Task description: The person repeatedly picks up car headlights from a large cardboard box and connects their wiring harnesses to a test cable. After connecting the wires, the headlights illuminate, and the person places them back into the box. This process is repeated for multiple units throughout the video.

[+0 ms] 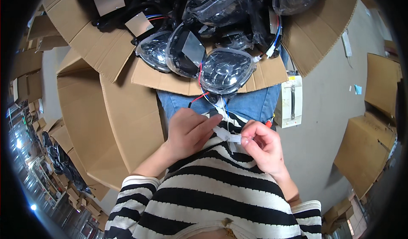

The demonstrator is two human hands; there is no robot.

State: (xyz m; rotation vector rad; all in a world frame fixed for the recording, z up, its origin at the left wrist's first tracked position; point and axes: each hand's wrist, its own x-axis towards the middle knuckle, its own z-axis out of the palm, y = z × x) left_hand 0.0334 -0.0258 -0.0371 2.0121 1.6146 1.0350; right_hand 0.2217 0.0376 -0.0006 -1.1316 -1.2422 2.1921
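My left hand (189,130) is closed on a white plastic wire connector (221,132) in front of my lap. Fingertips of my right hand (264,144) pinch a second white connector piece (234,138), which meets the first end to end; whether they are locked together I cannot tell. Thin red, blue and white wires run from near the connectors up to a clear-lensed headlight (227,70) in plastic wrap. That headlight rests on a cardboard flap (146,75) above my knees.
More wrapped headlights (221,5) with wires and silvery plates lie heaped beyond the flap. An open cardboard box (106,120) stands at my left. On the right are a pale case with a dark handle (292,101) and cardboard boxes (363,154) on the grey floor.
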